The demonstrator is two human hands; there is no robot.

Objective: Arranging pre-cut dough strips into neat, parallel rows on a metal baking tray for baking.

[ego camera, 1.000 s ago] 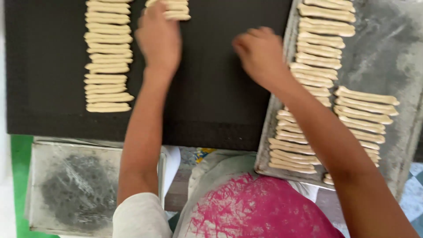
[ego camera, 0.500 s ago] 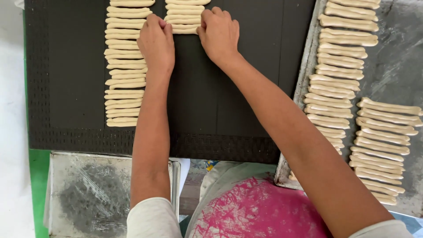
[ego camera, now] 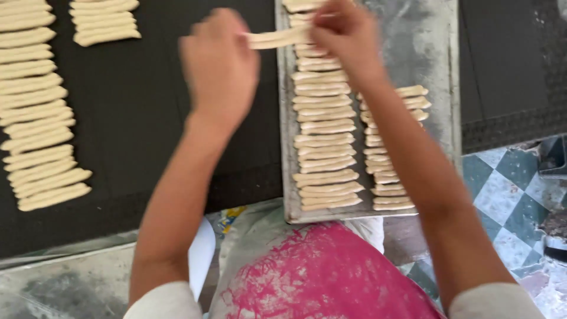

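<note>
Your right hand (ego camera: pixel 345 35) is closed on one end of a pale raw dough stick (ego camera: pixel 277 39), lifted just above the top of the metal tray (ego camera: pixel 437 71); the stick lies roughly level, reaching left past the tray's edge; your left hand (ego camera: pixel 220 68) sits at its other end, fingers curled, back of the hand toward the camera; you cannot tell whether those fingers actually pinch the stick or only touch it; motion blur on both hands.

Tray: floured, grey, two columns of dough sticks (ego camera: pixel 325 142) lying crosswise, the left column longer than the right; your right forearm crosses over the right column.

Left of the tray: black baking sheet (ego camera: pixel 142 118); one long column of dough sticks (ego camera: pixel 41 118) down its left side; a shorter group (ego camera: pixel 105 22) at the top, near your left hand but apart from it.

Below: pink-patterned sack (ego camera: pixel 319 277) at your lap; floured steel surface (ego camera: pixel 65 283) at lower left; green-and-white checked floor tiles (ego camera: pixel 514 195) at right.
</note>
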